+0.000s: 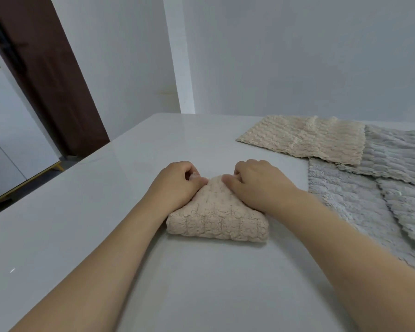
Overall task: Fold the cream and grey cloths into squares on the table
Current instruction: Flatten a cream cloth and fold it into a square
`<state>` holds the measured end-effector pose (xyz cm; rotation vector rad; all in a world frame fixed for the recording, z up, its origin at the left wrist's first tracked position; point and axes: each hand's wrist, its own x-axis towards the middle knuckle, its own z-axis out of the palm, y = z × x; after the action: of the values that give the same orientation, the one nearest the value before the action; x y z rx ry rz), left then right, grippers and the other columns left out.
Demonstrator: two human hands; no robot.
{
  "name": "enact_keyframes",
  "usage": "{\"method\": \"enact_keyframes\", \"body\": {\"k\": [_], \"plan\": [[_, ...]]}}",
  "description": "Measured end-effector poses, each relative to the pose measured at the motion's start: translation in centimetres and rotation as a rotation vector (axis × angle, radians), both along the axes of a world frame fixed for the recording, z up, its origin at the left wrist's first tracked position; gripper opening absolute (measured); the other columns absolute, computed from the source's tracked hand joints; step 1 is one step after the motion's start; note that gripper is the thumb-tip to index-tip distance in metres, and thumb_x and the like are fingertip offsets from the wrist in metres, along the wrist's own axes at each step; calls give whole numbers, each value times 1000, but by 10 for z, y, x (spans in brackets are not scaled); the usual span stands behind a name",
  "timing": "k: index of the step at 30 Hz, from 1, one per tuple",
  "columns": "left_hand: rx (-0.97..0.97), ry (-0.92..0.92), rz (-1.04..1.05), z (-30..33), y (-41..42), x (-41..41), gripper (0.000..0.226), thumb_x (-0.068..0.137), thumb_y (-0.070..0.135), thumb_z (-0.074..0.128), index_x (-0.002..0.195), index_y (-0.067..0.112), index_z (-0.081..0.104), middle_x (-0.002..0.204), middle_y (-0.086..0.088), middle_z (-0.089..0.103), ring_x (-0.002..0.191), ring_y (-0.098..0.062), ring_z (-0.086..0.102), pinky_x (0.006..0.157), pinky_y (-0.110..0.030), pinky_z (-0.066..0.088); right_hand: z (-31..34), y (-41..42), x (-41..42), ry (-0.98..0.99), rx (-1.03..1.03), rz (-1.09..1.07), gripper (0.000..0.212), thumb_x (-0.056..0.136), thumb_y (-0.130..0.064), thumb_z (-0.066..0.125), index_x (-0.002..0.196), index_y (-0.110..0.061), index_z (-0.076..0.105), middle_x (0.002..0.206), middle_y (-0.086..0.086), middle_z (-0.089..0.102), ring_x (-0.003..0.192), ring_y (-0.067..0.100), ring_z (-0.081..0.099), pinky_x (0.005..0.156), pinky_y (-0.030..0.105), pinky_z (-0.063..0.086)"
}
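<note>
My left hand (177, 185) and right hand (254, 185) both pinched the far edge of the folded cream cloth (216, 216) on the white table (82, 236).

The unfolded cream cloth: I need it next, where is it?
Head view, far right: the unfolded cream cloth lies flat, overlapping the grey cloths.

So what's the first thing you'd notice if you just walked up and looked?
First, the two hands in the middle of the white table: the left hand and right hand grip the far edge of a puffy folded cream cloth. Next, on the right, a flat cream cloth lies overlapping several spread grey cloths.
</note>
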<state>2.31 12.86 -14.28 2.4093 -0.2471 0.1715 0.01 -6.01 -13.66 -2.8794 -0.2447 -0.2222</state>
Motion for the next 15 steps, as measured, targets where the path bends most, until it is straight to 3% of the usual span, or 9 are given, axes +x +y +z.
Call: {"method": "enact_keyframes", "body": {"k": [4, 8, 12, 15], "plan": [[23, 33, 40, 3, 2, 5, 25, 83, 39, 73, 76, 16, 64, 72, 6, 64, 65, -11, 57, 62, -29, 44, -3, 4, 6, -111, -4, 101, 33, 99, -44, 39, 90, -16, 53, 101, 4, 52, 100, 25, 51, 86, 38, 44], [35, 13, 55, 1, 0, 3, 30, 84, 43, 71, 76, 15, 62, 70, 6, 63, 64, -11, 57, 62, -29, 45, -4, 5, 7, -13, 69, 79, 39, 97, -56, 34, 96, -20, 50, 91, -3, 56, 89, 19, 52, 72, 35, 41], [-348, 257, 47, 10, 0, -1, 26, 85, 37, 73, 77, 15, 61, 59, 5, 59, 50, -10, 50, 52, -24, 39, -1, 2, 9, 12, 35, 126, 44, 94, -58, 41, 71, -21, 41, 73, -8, 49, 74, 15, 47, 61, 33, 33], [-540, 475, 8, 22, 7, -3, 19, 82, 32, 74, 87, 16, 65, 61, 4, 59, 58, -13, 47, 56, -28, 37, -1, -6, 12, -1, 100, 141, 40, 96, -54, 42, 74, -21, 40, 73, -8, 47, 76, 17, 46, 61, 34, 31]]}}
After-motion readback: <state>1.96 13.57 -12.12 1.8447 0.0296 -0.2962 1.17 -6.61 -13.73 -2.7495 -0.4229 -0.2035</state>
